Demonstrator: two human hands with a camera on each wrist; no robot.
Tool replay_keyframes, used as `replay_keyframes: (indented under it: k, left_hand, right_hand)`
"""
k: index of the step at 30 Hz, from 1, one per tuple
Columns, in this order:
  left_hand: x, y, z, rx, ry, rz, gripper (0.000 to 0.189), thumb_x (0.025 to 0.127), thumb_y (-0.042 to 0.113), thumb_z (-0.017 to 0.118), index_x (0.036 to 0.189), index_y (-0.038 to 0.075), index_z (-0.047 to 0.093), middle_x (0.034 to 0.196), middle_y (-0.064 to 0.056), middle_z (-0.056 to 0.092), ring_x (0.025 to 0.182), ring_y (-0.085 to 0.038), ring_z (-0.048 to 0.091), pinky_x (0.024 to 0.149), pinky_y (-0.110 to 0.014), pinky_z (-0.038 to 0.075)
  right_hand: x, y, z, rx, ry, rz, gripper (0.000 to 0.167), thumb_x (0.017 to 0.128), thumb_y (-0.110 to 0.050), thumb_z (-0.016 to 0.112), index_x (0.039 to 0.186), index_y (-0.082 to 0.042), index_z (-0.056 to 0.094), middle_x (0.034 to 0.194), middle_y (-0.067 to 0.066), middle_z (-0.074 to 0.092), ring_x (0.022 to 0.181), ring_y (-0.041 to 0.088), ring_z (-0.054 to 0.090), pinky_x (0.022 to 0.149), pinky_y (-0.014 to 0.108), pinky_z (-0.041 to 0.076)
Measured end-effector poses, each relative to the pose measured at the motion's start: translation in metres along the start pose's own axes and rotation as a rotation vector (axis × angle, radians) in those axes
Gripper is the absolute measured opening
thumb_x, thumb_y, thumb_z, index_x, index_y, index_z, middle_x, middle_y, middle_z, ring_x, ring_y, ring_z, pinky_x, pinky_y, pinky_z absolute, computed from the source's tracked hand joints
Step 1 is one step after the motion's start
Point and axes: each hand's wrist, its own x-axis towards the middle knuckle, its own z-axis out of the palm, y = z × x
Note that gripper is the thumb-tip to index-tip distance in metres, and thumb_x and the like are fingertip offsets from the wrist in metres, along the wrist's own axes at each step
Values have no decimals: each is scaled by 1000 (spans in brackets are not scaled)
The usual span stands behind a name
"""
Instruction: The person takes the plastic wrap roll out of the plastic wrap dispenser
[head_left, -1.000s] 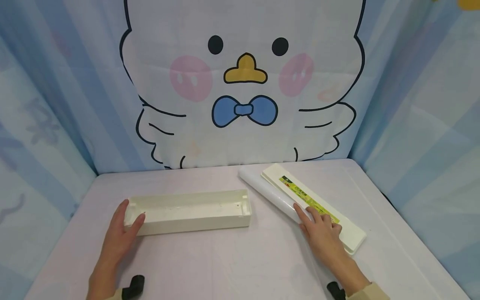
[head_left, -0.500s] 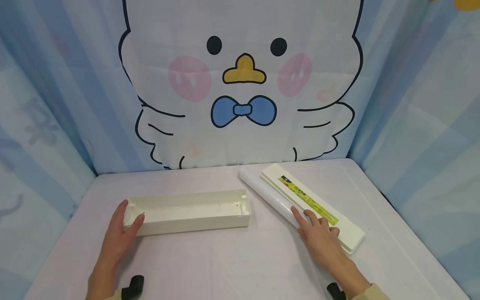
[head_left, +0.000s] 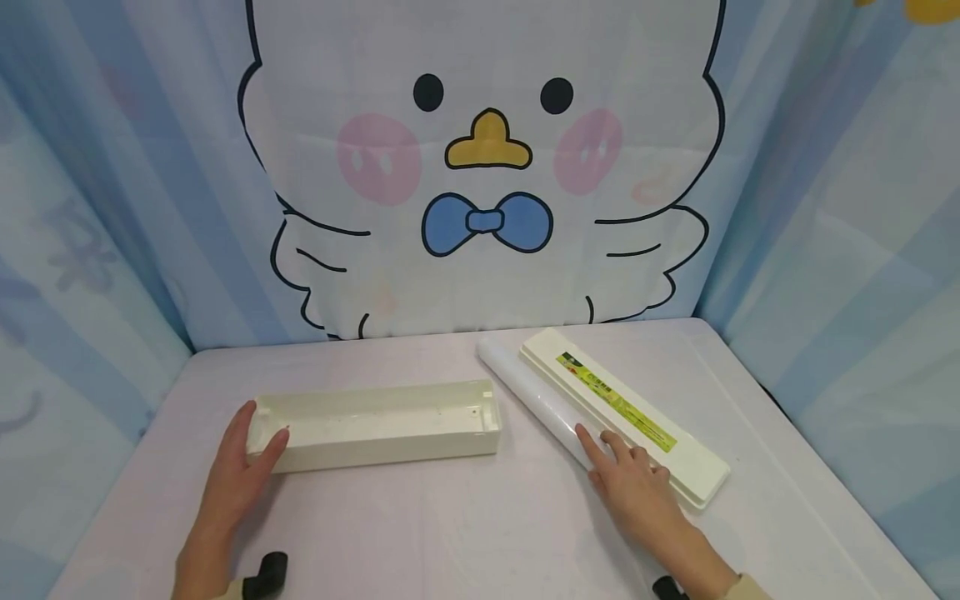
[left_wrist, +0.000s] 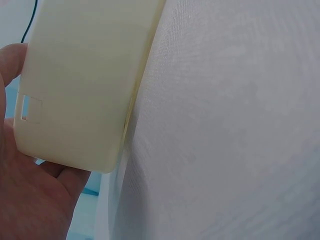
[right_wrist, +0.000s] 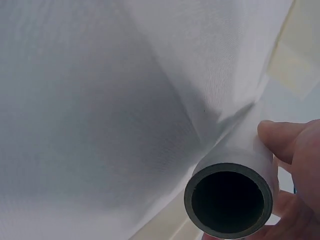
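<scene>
My left hand (head_left: 234,479) grips the left end of a long, shallow, cream plastic box (head_left: 390,448), thumb on the near side and fingers at the far corner. Seen from its end in the left wrist view, the box (left_wrist: 82,95) has a small slot near one edge. On the right, my right hand (head_left: 641,500) holds the near part of a white roll of plastic wrap (head_left: 525,387). The right wrist view shows the thumb on one side of the roll (right_wrist: 240,152) and fingers on the other, with its hollow dark core facing the camera.
Alongside the roll, to its right, lies a long cream lid (head_left: 697,467) with a yellow-green label. White cloth covers the table (head_left: 420,533). A curtain with a printed cartoon bird (head_left: 487,283) hangs behind, and blue-patterned curtains flank both sides.
My right hand has slid slightly toward me and to the left along the roll, uncovering more of the lid's label. The left hand and the box stay where they were.
</scene>
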Motion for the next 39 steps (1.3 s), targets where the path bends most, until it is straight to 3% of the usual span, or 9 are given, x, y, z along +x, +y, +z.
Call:
replay_keyframes:
  k: [8,21,29,39]
  left_hand:
    - [-1,0,0,-4,1,24,85,104,39,54,159,-5,6,162,-33,6,148,-51,6,116,-67,8]
    - [2,0,-3,6,-8,21,86,103,39,55,158,-7,6,162,-34,7,148,-52,6,117,-66,8]
    - [2,-1,-4,27,11,2,86,102,40,56,158,-7,9,160,-35,10,147,-53,9,116,-66,10]
    - [1,2,-7,40,110,-26,78,103,34,58,158,-5,18,159,-33,19,145,-51,21,116,-64,18]
  right_hand:
    - [-2,-3,1,21,-27,6,63,97,-21,69,154,-18,44,136,19,52,104,44,56,72,68,49]
    - [-1,-3,5,1,-26,5,64,96,-23,71,154,-18,44,133,16,52,96,39,56,68,62,50]
    - [-3,-5,4,-4,-42,8,69,95,-31,70,157,-20,39,136,16,52,103,41,56,71,64,49]
    - [-2,0,-5,28,23,8,68,96,-38,67,156,-21,40,138,16,50,105,43,55,69,62,47]
